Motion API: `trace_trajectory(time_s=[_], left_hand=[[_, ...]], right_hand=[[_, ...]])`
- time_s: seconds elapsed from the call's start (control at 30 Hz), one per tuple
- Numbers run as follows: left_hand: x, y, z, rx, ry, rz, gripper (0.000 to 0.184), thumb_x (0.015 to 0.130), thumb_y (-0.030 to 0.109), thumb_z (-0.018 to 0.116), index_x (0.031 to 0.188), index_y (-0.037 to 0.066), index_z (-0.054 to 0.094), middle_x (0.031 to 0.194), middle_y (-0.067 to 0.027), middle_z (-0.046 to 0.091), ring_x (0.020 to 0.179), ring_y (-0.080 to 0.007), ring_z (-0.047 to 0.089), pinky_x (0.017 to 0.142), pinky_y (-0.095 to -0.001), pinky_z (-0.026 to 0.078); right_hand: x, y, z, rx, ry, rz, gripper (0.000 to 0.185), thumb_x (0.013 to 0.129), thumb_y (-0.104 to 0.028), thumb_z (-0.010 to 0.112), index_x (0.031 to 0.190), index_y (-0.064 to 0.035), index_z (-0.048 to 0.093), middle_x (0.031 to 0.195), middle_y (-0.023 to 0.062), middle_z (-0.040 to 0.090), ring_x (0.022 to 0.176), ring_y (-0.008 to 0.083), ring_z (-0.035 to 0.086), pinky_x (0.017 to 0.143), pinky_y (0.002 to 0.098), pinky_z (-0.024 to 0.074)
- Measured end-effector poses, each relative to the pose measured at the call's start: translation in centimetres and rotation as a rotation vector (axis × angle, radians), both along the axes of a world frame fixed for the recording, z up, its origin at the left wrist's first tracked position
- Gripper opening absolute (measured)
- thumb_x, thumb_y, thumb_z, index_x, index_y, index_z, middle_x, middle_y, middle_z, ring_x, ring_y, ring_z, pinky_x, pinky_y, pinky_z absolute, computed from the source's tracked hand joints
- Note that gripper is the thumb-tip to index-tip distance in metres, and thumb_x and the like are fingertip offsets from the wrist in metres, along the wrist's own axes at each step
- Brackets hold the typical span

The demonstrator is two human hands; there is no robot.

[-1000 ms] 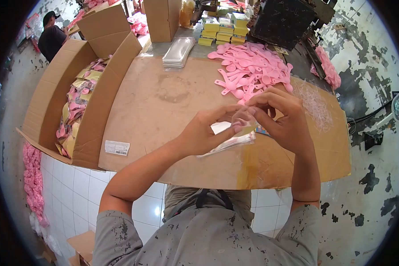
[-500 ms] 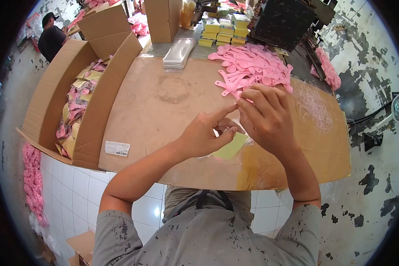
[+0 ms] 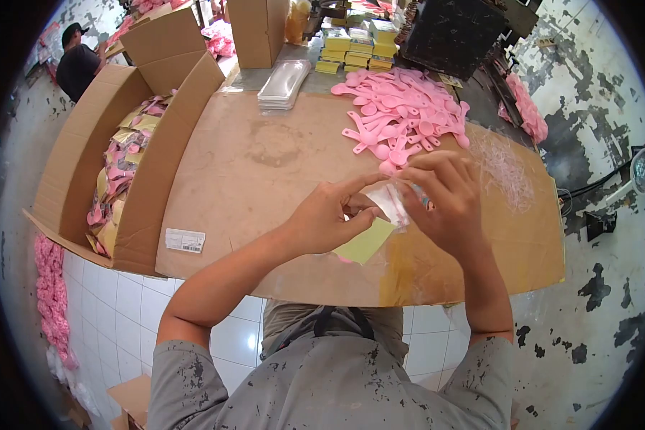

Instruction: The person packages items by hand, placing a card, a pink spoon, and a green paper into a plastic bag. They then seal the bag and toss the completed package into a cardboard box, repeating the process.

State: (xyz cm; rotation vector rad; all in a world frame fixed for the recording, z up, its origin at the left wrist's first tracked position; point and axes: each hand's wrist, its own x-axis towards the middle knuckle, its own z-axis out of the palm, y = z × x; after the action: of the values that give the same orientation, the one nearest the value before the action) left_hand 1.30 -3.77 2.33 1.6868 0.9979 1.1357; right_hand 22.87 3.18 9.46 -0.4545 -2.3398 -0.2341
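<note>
My left hand (image 3: 331, 218) is closed on a clear plastic bag (image 3: 388, 203) with a yellow-green card (image 3: 366, 241) in it; a bit of pink shows at its lower end. The left index finger stretches along the bag's upper edge. My right hand (image 3: 443, 204) is at the bag's upper right, its thumb and index fingertips close together beside the left index fingertip. Whatever those fingertips pinch is too thin to make out. Just beyond the hands lies a heap of pink plastic measuring spoons (image 3: 408, 111).
Clear thin strips (image 3: 507, 172) lie right of my right hand. Clear plastic bags (image 3: 285, 86) are stacked at the back, near piled yellow cards (image 3: 333, 54). A tall carton (image 3: 168, 136) at left holds filled packets (image 3: 118, 168). A person (image 3: 77, 64) stands far left.
My right hand has moved slightly right and down, away from my left index fingertip. More of the bag and the card shows between the hands. The left hand has barely moved.
</note>
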Motion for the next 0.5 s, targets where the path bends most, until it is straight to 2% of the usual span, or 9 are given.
trace_trajectory(time_s=[0.17, 0.27, 0.37, 0.5], left_hand=[[0.1, -0.1, -0.1, 0.091, 0.128, 0.019, 0.062, 0.095, 0.001, 0.064, 0.153, -0.002, 0.044, 0.097, -0.0127, 0.08, 0.085, -0.0145, 0.076, 0.079, -0.0283, 0.06], [0.2, 0.0, -0.6, 0.115, 0.136, 0.046, 0.066, 0.092, 0.01, 0.064, 0.155, 0.003, 0.045, 0.096, -0.0099, 0.08, 0.066, -0.024, 0.073, 0.07, -0.0331, 0.059], [0.2, -0.1, 0.0, 0.067, 0.213, 0.033, 0.064, 0.094, 0.002, 0.064, 0.154, -0.003, 0.043, 0.097, -0.0125, 0.08, 0.081, -0.0195, 0.077, 0.075, -0.0293, 0.061], [0.0, 0.0, 0.3, 0.058, 0.226, 0.021, 0.063, 0.096, 0.004, 0.064, 0.155, -0.001, 0.044, 0.096, -0.0108, 0.081, 0.081, -0.014, 0.075, 0.075, -0.0293, 0.06]], right_hand=[[-1.2, 0.4, -2.3, 0.231, -0.06, -0.037, 0.019, 0.077, -0.011, 0.075, 0.093, -0.005, 0.068, 0.1, 0.0043, 0.065, 0.097, 0.0229, 0.063, 0.083, 0.0378, 0.0467], [-1.6, 0.4, -2.8, 0.284, -0.101, -0.083, 0.016, 0.078, -0.012, 0.072, 0.091, -0.0044, 0.067, 0.099, 0.0045, 0.064, 0.093, 0.0228, 0.062, 0.083, 0.0375, 0.0467], [-2.1, 0.8, -3.6, 0.261, -0.115, -0.096, 0.013, 0.079, -0.012, 0.07, 0.089, -0.0052, 0.067, 0.096, 0.0052, 0.062, 0.091, 0.0232, 0.061, 0.082, 0.0373, 0.0466], [-1.9, 1.7, -3.0, 0.026, 0.014, -0.073, 0.011, 0.079, -0.01, 0.067, 0.089, -0.0056, 0.065, 0.09, 0.0074, 0.06, 0.089, 0.0258, 0.06, 0.079, 0.0372, 0.046]])
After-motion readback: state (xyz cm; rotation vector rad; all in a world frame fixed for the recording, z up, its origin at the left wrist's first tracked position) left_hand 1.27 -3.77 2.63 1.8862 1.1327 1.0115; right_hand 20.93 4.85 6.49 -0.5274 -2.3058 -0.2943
